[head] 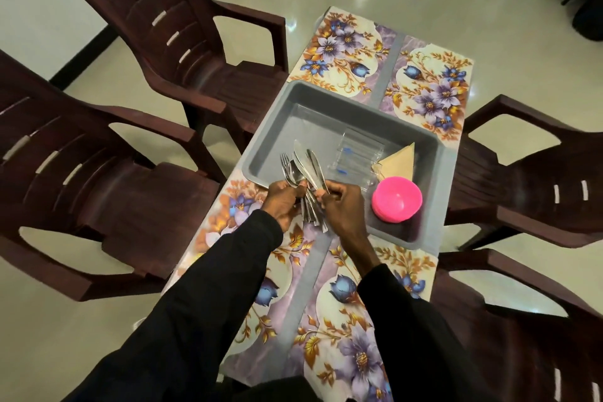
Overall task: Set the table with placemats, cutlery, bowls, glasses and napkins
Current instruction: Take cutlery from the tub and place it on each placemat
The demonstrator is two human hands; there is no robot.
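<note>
Left grip (pixel 282 202) clamps the cutlery (pixel 293 171) bundle, right grip (pixel 341 206) pinches one knife (pixel 318 170), and a hard tug could scatter the rest.

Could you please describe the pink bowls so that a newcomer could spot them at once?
Start at the grey tray lying across the floral placemats. In its near right corner, next to the folded beige napkins and clear glasses, sits a stack of pink bowls. Nothing else there is bright pink.

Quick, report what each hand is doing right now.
Left hand: fingers curled round the cutlery bundle.
Right hand: fingers pinching one piece of that same bundle.
</note>
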